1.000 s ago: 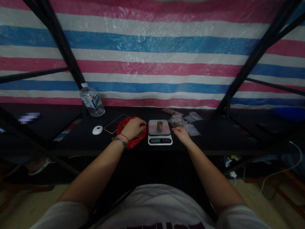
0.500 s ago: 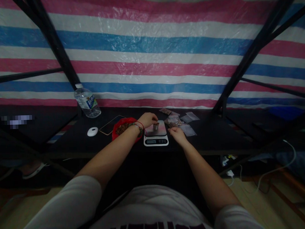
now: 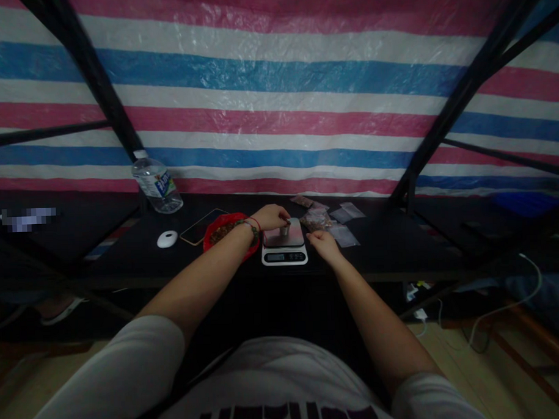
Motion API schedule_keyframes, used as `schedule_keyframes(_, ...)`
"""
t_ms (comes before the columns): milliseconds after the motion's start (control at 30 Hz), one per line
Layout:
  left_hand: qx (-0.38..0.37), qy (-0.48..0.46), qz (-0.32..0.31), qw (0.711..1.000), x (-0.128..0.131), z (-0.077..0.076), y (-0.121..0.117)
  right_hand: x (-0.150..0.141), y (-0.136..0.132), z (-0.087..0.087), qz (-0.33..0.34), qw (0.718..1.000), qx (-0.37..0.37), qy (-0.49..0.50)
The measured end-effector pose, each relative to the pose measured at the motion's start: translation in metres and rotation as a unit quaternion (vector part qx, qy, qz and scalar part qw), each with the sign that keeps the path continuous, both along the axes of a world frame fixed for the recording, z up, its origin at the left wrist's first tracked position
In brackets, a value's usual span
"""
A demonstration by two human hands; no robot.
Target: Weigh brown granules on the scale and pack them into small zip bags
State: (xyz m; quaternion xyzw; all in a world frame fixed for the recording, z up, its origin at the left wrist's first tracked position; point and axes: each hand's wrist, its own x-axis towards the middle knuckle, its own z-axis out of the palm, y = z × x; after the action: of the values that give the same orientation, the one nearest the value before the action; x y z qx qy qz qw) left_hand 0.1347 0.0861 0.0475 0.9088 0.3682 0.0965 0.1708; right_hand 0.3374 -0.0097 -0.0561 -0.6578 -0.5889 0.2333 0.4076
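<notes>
My left hand (image 3: 275, 217) reaches over the red bag or bowl (image 3: 254, 252) of small brown pieces, its fingertips pinched at the top of a small metal cup (image 3: 284, 231). The cup stands on the steel plate of a white kitchen scale (image 3: 285, 258); whatever the fingertips pinch is too small to make out. Just right of the scale, my right hand (image 3: 324, 244) rests with its fingers curled, and I cannot see whether anything is in them. Beyond it lie a clear bag of brown pieces (image 3: 317, 220) and a flat clear zip bag (image 3: 344, 235).
A phone (image 3: 202, 227), a white oval case (image 3: 167, 239) and a plastic bottle (image 3: 157, 184) stand or lie to the left. Dark metal posts (image 3: 115, 111) flank the black tabletop (image 3: 391, 245). Striped sheeting (image 3: 275, 93) hangs behind. A person's foot (image 3: 63, 310) shows at lower left.
The view has shifted slightly. My left fingertips sit a little lower over the cup, hiding more of its top. My right hand stays beside the scale.
</notes>
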Motion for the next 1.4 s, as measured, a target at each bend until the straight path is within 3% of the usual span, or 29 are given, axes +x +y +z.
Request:
schedule_keyframes(1133,-0.022,-0.034,0.077,0.996,-0.008,-0.011,0.004,0.000,0.003,-0.004,0.004,1.000,0.002,-0.003)
schedule_keyframes(1267,0.032,-0.081,0.093,0.992,-0.025,-0.011,-0.008,0.001,0.004,-0.003,-0.001,1.000,0.005,-0.003)
schedule_keyframes(1400,0.079,-0.130,0.129,0.980,-0.064,-0.012,-0.029,0.019,-0.001,0.009,-0.097,0.993,0.019,-0.071)
